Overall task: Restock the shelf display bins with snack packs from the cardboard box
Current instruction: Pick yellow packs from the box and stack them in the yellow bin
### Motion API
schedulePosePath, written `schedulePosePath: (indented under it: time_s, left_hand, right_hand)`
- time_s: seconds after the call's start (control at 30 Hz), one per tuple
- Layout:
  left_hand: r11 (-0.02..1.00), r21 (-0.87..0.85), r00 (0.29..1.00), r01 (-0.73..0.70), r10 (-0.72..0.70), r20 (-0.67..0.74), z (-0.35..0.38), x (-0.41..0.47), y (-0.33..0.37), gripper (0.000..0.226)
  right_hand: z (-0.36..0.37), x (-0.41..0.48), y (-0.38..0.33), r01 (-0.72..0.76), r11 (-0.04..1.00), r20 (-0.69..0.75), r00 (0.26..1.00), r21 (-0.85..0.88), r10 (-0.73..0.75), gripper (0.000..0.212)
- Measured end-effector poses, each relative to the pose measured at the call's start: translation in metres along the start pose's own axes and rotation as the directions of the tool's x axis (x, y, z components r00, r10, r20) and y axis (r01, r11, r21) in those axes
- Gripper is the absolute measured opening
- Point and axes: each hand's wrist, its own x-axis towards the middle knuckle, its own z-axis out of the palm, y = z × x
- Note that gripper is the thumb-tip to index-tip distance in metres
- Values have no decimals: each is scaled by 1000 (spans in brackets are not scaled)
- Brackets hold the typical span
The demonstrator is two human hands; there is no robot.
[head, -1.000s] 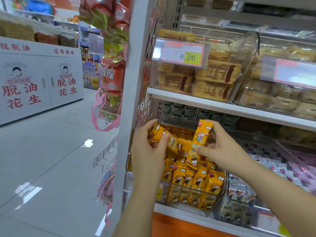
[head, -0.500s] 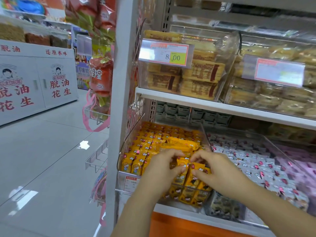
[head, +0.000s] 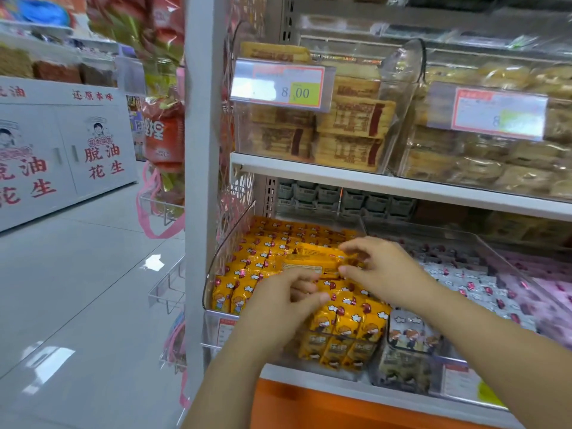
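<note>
Yellow pack above its clear bin, grey packs alongside right

floor: glossy grey tiles, open aisle to the left
light: overhead, bright patches mirrored on the floor
cabinet: white, red Chinese lettering and cartoon faces, far left across the aisle
shelf upright: white post, perforated side panel behind it
shelf board: white, horizontal
base panel: orange, under the lowest shelf
</note>
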Motion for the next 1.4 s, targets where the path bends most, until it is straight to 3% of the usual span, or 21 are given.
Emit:
schedulePosePath:
  time_s: [0.07,0.17,0.3,0.37,0.47,0.57,0.67,0.8,0.87,0.97,1.03,1.13,1.23,1.33,1.4]
  left_hand:
    - [1000,-15,991,8,-10,-137,-2,4,-2,21]
    - [999,-28,952,33,-40,-302,-7,9,-7,19]
    - [989,-126,922,75,-116,-370,-12,11,-12,31]
    - [975,-209,916,76,-151,-372,-12,11,-11,44]
    - [928,-366,919,70,-203,-339,-12,12,-11,52]
    - [856,-515,908,51,-255,-333,-16,11,-11,42]
    - [835,-550,896,16,-256,-362,-20,10,-13,42]
    - [906,-422,870,-27,-186,-456,-21,9,-12,46]
    - [922,-386,871,-25,-169,-461,-20,8,-11,46]
    - [950,-312,882,-7,-141,-449,-17,5,-8,44]
    - [960,-281,885,5,-135,-445,-17,3,-7,43]
    - [955,-297,878,2,-144,-457,-19,6,-11,48]
    - [954,-298,875,3,-147,-461,-23,7,-13,49]
    - [951,-308,878,6,-153,-454,-26,5,-11,49]
    - [950,-311,888,22,-161,-430,-28,3,-10,49]
  right_hand:
    - [6,14,-1,-9,987,70,997,-161,21,56]
    - [14,25,-4,10,953,112,993,-301,25,53]
    - [14,20,-10,108,988,-62,991,-112,-115,29]
    - [14,11,-17,215,977,-147,966,-8,-214,33]
    - [17,0,-29,357,929,-127,930,95,-345,43]
    - [17,-3,-32,404,906,-14,914,128,-406,42]
    - [11,3,-25,334,941,111,935,54,-338,53]
    - [9,24,-4,97,976,18,995,-197,-95,63]
    - [17,34,7,18,963,59,998,-269,-2,66]
    - [30,44,13,5,921,111,993,-390,42,67]
    - [29,47,10,5,906,52,998,-424,18,59]
    - [20,43,1,41,961,-112,991,-274,-75,40]
    - [16,23,-15,189,973,-211,954,-135,-215,32]
    - [15,4,-23,270,956,-217,933,-111,-289,30]
    - [13,-1,-24,276,961,-179,946,8,-270,33]
